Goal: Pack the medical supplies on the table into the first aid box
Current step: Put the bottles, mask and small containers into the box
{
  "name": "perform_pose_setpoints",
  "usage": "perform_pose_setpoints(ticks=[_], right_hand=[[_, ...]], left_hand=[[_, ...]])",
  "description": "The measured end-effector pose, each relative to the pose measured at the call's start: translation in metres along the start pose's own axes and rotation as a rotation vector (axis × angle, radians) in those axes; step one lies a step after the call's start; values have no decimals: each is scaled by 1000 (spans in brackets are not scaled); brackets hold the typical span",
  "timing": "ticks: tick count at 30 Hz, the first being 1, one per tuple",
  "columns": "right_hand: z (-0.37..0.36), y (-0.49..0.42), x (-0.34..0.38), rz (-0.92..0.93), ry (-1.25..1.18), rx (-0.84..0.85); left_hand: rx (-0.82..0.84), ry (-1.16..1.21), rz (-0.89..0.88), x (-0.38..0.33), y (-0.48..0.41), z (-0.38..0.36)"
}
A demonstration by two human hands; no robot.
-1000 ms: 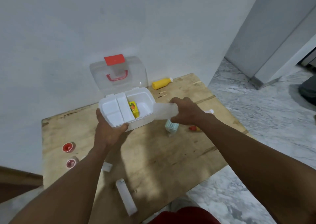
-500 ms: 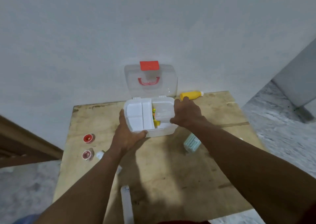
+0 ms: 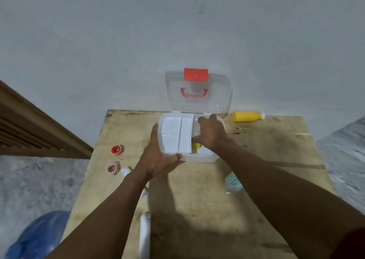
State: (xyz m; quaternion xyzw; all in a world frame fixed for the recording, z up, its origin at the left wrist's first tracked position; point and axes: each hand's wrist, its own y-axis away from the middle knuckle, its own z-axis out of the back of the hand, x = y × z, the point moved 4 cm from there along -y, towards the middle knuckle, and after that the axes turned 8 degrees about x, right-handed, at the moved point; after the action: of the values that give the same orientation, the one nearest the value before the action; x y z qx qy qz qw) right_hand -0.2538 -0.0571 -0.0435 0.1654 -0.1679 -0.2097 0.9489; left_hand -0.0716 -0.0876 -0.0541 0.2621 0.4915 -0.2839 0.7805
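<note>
The white first aid box (image 3: 200, 158) sits at the back of the wooden table (image 3: 207, 199), its clear lid (image 3: 217, 100) with red latch and handle upright against the wall. A white divided tray (image 3: 173, 136) fills the box's left half. My left hand (image 3: 158, 160) grips the box's front left corner. My right hand (image 3: 213, 134) is down in the right compartment, closed on a translucent white container (image 3: 194, 130) that it mostly hides. A yellow item (image 3: 196, 145) shows in the box below it.
On the table lie a yellow bottle (image 3: 246, 116) at the back right, a teal packet (image 3: 234, 181), two red-cored tape rolls (image 3: 116, 150) (image 3: 112, 168), a small white bottle (image 3: 126, 171) and a white tube (image 3: 144, 237). A blue bag (image 3: 39, 237) sits on the floor at the left.
My right hand carried the translucent white container from beside the box down into its right compartment. My left hand stayed on the box. The view swung leftwards.
</note>
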Motion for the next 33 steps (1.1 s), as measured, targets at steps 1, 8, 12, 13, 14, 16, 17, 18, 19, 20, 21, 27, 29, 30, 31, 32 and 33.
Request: perform_pose_setpoints(ticks=[1,8,12,13,14,16,17,18,19,20,21,27,29,30,31,32,33], right_hand=[[-3,-2,1,-3,-34,1],[-12,-8,6,-28,-147,-81],[-12,-6,5,-47,-221,-74],[-11,-3,4,-51,-238,-82],[-10,0,3,-55,-239,-96],[-5,9,-2,-62,-230,-152],[-1,15,-5,-67,-251,-188],[3,22,-8,-78,-294,-228],[7,30,-13,-94,-325,-274],[11,38,-18,-117,-347,-320],[15,48,-23,-146,-351,-357],[7,109,-61,-384,-331,-440],[-1,128,-73,-475,-352,-420],[-6,137,-79,-515,-366,-404],[-11,144,-84,-547,-378,-388],[-15,149,-88,-571,-390,-374],[-19,153,-92,-592,-403,-360]], left_hand=[[-1,2,-4,0,0,0],[-10,-2,-22,6,-2,0],[-13,4,-18,6,-1,0],[-15,7,-10,8,-1,0],[-15,9,0,10,-1,1],[-11,10,4,11,0,2],[-3,11,0,10,1,1],[3,6,0,9,2,1],[7,-1,-2,8,3,1],[9,-8,1,7,4,1],[9,-12,7,8,5,1],[3,-23,3,11,7,2],[13,-22,3,14,7,2],[15,-25,3,16,6,2],[17,-30,0,17,6,2],[19,-32,-2,18,5,2],[16,-31,-4,18,5,2]])
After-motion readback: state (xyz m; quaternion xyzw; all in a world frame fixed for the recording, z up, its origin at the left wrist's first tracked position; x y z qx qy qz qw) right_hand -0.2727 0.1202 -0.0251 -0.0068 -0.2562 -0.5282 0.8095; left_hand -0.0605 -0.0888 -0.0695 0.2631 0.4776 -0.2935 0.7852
